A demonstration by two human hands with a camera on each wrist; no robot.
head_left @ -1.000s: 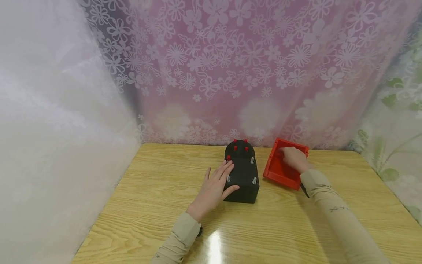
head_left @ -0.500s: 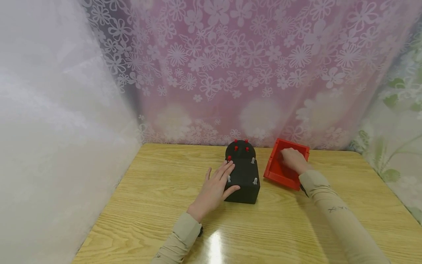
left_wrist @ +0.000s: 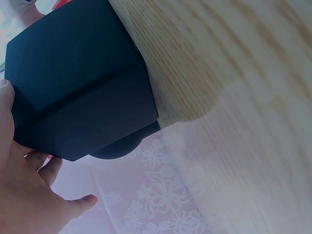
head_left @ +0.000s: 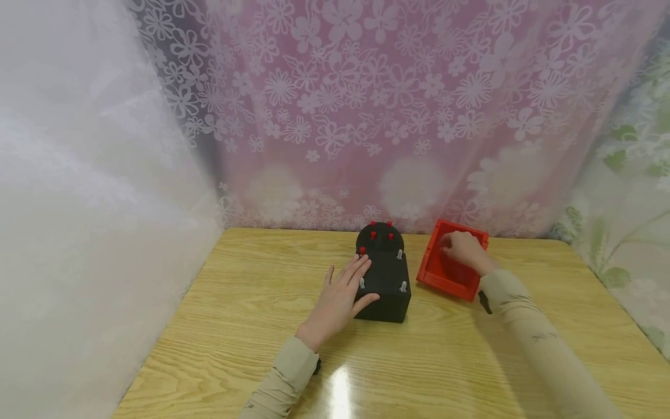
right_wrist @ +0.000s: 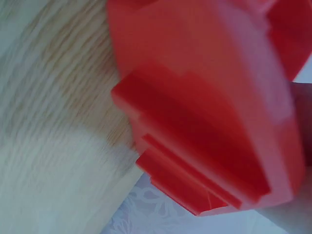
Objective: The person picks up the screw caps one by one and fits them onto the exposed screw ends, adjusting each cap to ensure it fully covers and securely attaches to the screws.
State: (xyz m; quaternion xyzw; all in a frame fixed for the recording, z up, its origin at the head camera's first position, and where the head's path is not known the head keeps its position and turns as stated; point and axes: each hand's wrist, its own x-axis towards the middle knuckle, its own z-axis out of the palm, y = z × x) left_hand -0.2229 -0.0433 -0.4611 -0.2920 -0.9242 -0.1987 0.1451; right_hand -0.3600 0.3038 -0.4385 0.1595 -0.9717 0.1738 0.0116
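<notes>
A black block (head_left: 384, 269) stands on the table with grey pegs (head_left: 403, 286) and a red peg (head_left: 362, 250) at its top corners. Behind it is a round black piece (head_left: 373, 247) bearing several red pegs (head_left: 389, 237). My left hand (head_left: 335, 302) rests on the block's left side, fingers straight across the top and thumb at the front edge. To the right, my right hand (head_left: 464, 250) reaches into a red bin (head_left: 447, 284), its fingers bent downward. Whether the fingertips hold anything is hidden. The right wrist view shows mostly the bin's outer wall (right_wrist: 195, 63).
The wooden table (head_left: 251, 326) ends at the back against a pink flowered curtain (head_left: 335, 116). A pale sheet (head_left: 104, 174) hangs along the left, and a leaf-patterned sheet (head_left: 623, 233) along the right.
The right hand has risen slightly inside the bin, and its fingertips show a little more. The left hand stays on the block.
</notes>
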